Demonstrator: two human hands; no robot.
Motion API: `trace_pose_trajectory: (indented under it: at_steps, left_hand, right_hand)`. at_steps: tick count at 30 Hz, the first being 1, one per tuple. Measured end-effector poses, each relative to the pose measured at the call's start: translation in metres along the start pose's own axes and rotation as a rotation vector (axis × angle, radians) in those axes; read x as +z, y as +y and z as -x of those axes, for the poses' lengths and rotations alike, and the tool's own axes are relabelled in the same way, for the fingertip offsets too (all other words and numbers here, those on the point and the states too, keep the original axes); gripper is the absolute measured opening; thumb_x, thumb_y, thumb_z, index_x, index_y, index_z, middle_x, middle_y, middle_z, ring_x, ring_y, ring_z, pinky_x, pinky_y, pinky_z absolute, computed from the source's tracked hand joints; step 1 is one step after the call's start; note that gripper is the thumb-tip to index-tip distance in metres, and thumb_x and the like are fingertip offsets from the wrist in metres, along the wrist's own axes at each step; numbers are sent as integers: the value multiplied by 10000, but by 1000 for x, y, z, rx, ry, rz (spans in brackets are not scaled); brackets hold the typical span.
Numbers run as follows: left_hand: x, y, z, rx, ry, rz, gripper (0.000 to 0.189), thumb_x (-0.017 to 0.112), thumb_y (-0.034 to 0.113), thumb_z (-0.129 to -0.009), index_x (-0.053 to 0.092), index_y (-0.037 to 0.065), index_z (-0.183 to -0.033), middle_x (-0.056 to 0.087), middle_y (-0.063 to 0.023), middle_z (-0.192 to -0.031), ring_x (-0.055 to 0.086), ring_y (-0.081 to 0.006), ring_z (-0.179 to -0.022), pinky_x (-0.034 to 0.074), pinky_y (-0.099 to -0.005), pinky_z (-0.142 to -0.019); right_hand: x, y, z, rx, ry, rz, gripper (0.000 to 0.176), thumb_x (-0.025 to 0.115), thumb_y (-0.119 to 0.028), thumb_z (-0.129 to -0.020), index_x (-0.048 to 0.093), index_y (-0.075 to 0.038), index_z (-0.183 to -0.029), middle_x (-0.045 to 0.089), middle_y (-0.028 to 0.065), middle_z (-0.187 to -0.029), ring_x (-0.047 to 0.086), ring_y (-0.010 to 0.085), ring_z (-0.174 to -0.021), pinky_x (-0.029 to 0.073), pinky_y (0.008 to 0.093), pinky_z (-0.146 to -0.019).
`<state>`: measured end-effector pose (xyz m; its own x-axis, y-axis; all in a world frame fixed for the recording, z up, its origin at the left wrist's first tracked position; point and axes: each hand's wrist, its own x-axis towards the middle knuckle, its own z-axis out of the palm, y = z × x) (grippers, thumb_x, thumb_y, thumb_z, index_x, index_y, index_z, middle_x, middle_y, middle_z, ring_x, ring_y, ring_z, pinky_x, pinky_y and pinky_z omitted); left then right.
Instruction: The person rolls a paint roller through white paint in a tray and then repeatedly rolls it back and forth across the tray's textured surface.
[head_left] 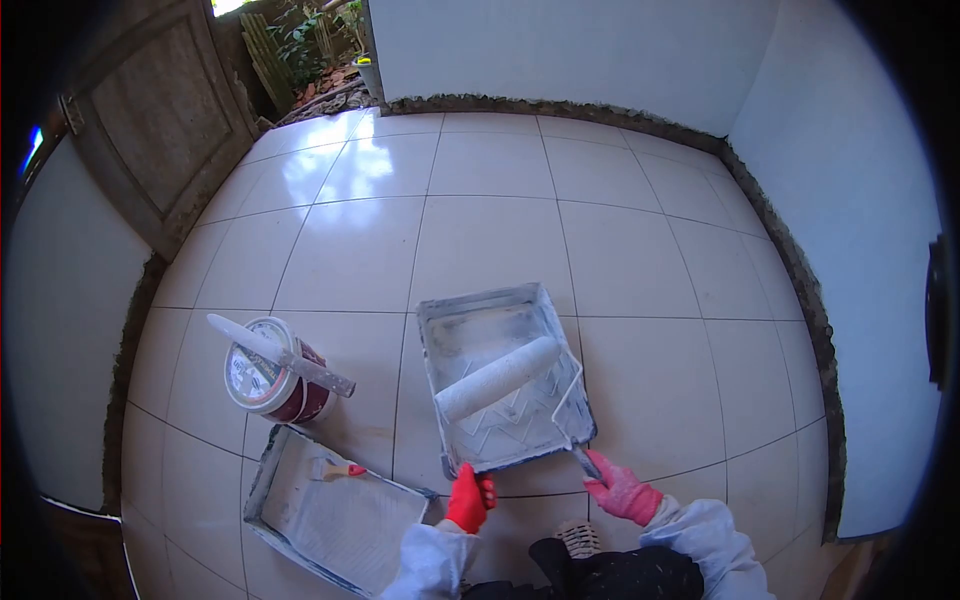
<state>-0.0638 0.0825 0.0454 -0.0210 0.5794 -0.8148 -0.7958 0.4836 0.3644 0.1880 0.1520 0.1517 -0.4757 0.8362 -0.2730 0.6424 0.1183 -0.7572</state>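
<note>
The paint roller (498, 380) sits slantwise over the ribbed paint tray (488, 335), its wire frame (572, 393) bending along the right side down to the handle (583, 462); whether the sleeve touches the ribs is hard to tell. The pink-gloved right hand (620, 488) is closed round that handle, the sound place to hold it, clear of the white-coated nap. The red-gloved left hand (470, 497) has its fingers curled and appears clamped on the tray's near rim. The sleeve is likely soft and, if loaded, heavy at its end; the frame looks stiff. The tray seems light and thin-walled, best steadied by an edge. To the left, a flat paintbrush (338, 470) lies in a second tray (350, 522) beside a lidded paint bucket (312, 400)
</note>
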Motion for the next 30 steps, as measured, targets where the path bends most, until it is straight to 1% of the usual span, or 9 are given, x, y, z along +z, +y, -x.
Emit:
trace_pose_trajectory:
  at_steps: [2, 5, 11, 18, 23, 24, 26, 29, 30]
  left_hand:
    - [-11, 25, 1, -46, -62, -90, 432, 349, 461, -864, 502, 73, -752, 434, 3, -520, 380, -113, -428, 290, -244, -385]
    - [-16, 65, 5, -113, -110, -291, 405, 369, 439, -852, 502, 80, -721, 426, 11, -516, 372, -107, -428, 280, -235, -387]
    - [-9, 147, -3, -61, -105, -756, 390, 366, 371, -849, 513, 44, -696, 469, -28, -545, 418, -119, -437, 315, -249, -387]
    - [1, 190, -23, 157, 216, -1103, 411, 369, 385, -849, 528, 19, -753, 547, -96, -618, 509, -196, -495, 398, -310, -438]
    - [-1, 182, -37, 227, 401, -891, 420, 387, 412, -848, 522, 16, -821, 554, -108, -626, 533, -212, -515, 419, -326, -454]
    - [-4, 175, -38, 252, 416, -809, 419, 396, 418, -846, 519, 17, -836, 551, -108, -620, 534, -213, -517, 421, -329, -456]
    - [-13, 139, -27, 569, 408, -715, 405, 446, 415, -832, 504, 19, -886, 543, -108, -625, 533, -207, -506, 429, -324, -473]
    - [5, 70, 8, 513, 397, -678, 425, 534, 358, -804, 445, 9, -1030, 547, -88, -665, 529, -177, -514, 429, -307, -503]
    - [14, 48, 19, 469, 363, -714, 456, 549, 345, -797, 423, 7, -1076, 550, -85, -666, 527, -175, -517, 428, -310, -510]
  right_hand:
    - [-21, -7, 6, 10, -43, -75, 468, 529, -162, -801, 382, -47, -1229, 559, 87, -767, 561, 159, -649, 463, 310, -613]
    - [-51, -15, 10, -52, -36, -45, 443, 530, -165, -803, 408, -37, -1210, 592, 146, -824, 590, 217, -751, 458, 314, -672]
    - [-76, -12, 14, 286, -213, -147, 414, 474, -181, -832, 393, -121, -1234, 503, 8, -656, 468, 84, -499, 425, 246, -465]
    - [-76, 4, 6, 281, -286, -95, 422, 456, -198, -841, 374, -130, -1249, 500, 6, -651, 465, 89, -498, 425, 248, -464]
    - [-74, 16, -5, 279, -297, -85, 446, 476, -227, -836, 359, -123, -1254, 500, 19, -618, 484, 101, -486, 437, 265, -470]
    - [-75, 15, -9, 289, -302, -52, 446, 476, -226, -835, 358, -121, -1251, 521, 43, -637, 510, 138, -504, 448, 292, -490]
    - [-77, 12, -20, 301, -311, 9, 445, 478, -223, -831, 357, -116, -1247, 563, 91, -675, 561, 213, -540, 468, 347, -529]
    - [-61, 28, -52, -153, -107, 297, 429, 467, -214, -829, 363, -107, -1231, 594, 187, -786, 577, 372, -683, 459, 441, -630]
    - [-57, 20, -66, -88, -136, 285, 425, 463, -219, -829, 365, -106, -1226, 584, 214, -821, 549, 410, -742, 440, 465, -663]
